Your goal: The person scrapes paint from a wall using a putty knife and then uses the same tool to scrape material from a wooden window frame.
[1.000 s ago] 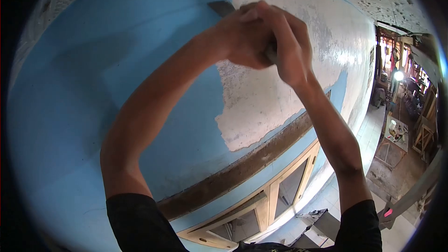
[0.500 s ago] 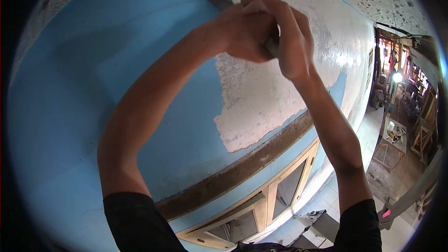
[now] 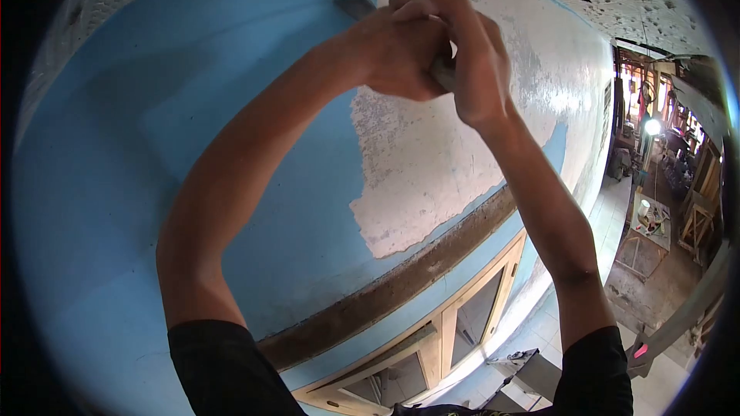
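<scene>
A scraper with a flat dark blade [image 3: 354, 6] rests against the blue painted wall [image 3: 308, 162], near the upper left edge of a bare whitish patch [image 3: 416, 177]. My left hand [image 3: 405, 50] is wrapped round the scraper; the pale butt of its handle [image 3: 442, 74] pokes out below the fist. On the right side of that fist, my right hand [image 3: 479, 62] presses over the handle, its fingers pointing up and overlapping the left hand. Most of the handle is hidden by both hands.
Below the patch runs a rough brown strip [image 3: 401, 286] above a wood-framed window [image 3: 439, 339]. Damaged ceiling [image 3: 655, 0] shows at upper right. Farther right stand a cluttered small table [image 3: 651, 219] and a bright lamp [image 3: 653, 127]. A grey pole [image 3: 686, 312] slants at lower right.
Both hands and the scraper have shifted slightly left in view, with the blade still at the blue paint. The grip looks the same.
</scene>
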The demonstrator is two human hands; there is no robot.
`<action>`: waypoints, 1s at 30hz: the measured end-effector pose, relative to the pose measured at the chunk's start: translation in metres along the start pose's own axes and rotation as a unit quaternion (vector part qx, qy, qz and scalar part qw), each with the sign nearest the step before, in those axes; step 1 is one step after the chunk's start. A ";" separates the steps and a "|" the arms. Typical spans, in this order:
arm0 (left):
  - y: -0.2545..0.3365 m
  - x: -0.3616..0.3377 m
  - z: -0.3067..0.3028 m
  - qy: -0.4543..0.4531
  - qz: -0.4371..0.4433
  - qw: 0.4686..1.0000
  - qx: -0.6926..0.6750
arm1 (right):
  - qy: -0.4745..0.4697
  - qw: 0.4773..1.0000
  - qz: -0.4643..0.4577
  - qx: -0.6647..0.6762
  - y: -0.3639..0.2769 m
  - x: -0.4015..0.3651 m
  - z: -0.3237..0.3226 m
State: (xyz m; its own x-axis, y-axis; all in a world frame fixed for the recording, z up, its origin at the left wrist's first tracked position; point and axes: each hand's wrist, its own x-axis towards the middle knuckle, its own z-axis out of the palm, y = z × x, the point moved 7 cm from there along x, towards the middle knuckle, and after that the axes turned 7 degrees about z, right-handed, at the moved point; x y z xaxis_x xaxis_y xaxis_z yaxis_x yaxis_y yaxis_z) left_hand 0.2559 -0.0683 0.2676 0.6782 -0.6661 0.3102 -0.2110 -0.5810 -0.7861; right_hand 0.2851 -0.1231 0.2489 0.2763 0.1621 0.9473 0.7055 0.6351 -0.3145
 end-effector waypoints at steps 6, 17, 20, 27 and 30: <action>-0.001 0.001 -0.004 -0.067 -0.010 0.998 0.019 | -0.002 1.000 -0.009 0.030 -0.003 -0.001 -0.001; -0.008 0.011 -0.008 0.004 0.004 1.000 0.007 | -0.008 0.995 0.076 0.070 0.002 0.009 -0.004; -0.011 0.008 -0.005 -0.082 -0.042 0.996 0.003 | 0.030 0.999 -0.023 -0.028 -0.014 0.003 -0.003; -0.013 0.011 -0.014 -0.022 -0.020 0.999 -0.013 | 0.040 0.999 -0.019 -0.002 -0.011 0.012 -0.005; -0.012 0.019 -0.013 -0.060 -0.029 0.997 -0.030 | 0.033 0.991 0.045 0.120 0.000 0.018 -0.008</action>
State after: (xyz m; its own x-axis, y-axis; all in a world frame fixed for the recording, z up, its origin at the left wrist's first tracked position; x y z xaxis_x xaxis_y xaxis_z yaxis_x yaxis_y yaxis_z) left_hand 0.2624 -0.0801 0.2903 0.7689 -0.5725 0.2845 -0.2096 -0.6461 -0.7339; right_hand 0.2958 -0.1264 0.2651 0.3788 0.1826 0.9073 0.5024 0.7828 -0.3673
